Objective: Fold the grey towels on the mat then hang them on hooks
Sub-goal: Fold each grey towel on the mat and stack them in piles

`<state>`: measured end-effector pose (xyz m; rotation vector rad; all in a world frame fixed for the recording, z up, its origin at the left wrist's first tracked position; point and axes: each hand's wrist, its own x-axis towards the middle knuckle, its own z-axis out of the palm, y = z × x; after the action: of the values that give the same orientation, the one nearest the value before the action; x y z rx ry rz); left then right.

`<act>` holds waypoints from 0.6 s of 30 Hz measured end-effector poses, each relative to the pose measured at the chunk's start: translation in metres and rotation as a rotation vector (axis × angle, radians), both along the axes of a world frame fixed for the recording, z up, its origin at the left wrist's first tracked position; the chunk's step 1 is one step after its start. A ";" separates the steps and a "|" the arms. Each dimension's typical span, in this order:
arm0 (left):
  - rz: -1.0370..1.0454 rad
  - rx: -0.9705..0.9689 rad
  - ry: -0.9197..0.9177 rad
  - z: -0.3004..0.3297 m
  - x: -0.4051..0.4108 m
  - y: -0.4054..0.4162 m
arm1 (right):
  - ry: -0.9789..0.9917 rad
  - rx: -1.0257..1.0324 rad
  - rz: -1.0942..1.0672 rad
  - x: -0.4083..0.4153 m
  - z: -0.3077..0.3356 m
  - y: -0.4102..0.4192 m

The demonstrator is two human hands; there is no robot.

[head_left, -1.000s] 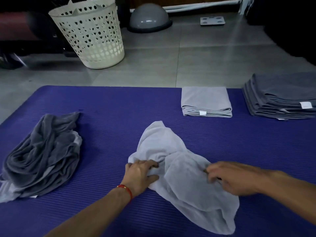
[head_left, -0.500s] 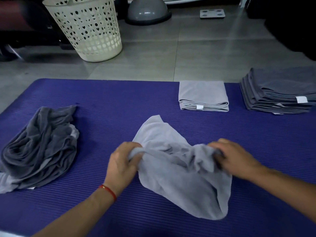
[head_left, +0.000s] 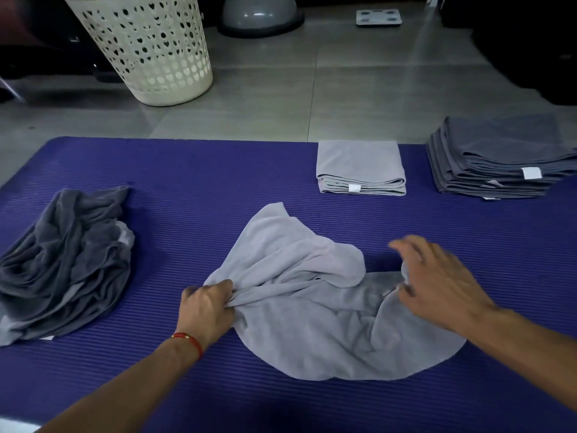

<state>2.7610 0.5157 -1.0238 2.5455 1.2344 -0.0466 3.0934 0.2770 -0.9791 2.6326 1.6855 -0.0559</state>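
1. Pale grey cloth: the light grey towel point(head_left: 312, 310) lies crumpled and unfolded on the middle of the blue mat point(head_left: 218, 170), one lobe thrown toward the far side.
2. Left hand point(head_left: 207, 307): its grip is closed on a bunched edge at the towel's left side, fingers curled into the cloth.
3. Right hand point(head_left: 437, 282): fingers spread and loose over the towel's right end; the thumb side meets the cloth, but whether it pinches any cannot be told.
4. Step in hand, as judged: spreading the towel flat before the first fold. The next move calls for a firm hold on the right edge, then drawing the two hands apart to take out the creases.
5. Surroundings: a folded light towel point(head_left: 360, 168) and a stack of folded dark towels point(head_left: 499, 160) at the mat's far right; a heap of unfolded dark towels point(head_left: 65, 260) at the left; a cream laundry basket point(head_left: 150, 48) on the tiled floor point(head_left: 359, 89) beyond. No hooks are in view.
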 end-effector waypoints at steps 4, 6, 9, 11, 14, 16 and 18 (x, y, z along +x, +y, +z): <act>-0.045 -0.022 -0.113 0.000 -0.013 0.005 | 0.092 -0.395 0.326 -0.006 -0.009 0.004; -0.070 -0.081 -0.249 0.009 -0.013 -0.002 | 0.035 -0.310 0.344 -0.010 -0.015 0.006; -0.055 -0.250 -0.431 0.024 -0.004 -0.025 | 0.226 -0.073 0.154 -0.017 -0.012 0.028; -0.161 -0.372 -0.418 0.036 0.002 -0.038 | 0.595 -0.055 -0.035 -0.020 -0.013 0.047; -0.516 -0.574 -0.087 0.060 0.012 -0.046 | 0.846 0.055 -0.180 -0.027 -0.025 0.067; -0.568 -0.726 0.019 0.077 0.020 -0.040 | 0.872 0.264 -0.222 -0.033 -0.025 0.072; -0.376 -0.650 -0.121 0.077 0.027 -0.023 | 0.813 0.465 -0.089 -0.042 -0.016 0.071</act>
<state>2.7885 0.4929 -0.9469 2.1174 0.5506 -0.3165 3.0514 0.3478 -0.9955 3.3028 1.9398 -0.9685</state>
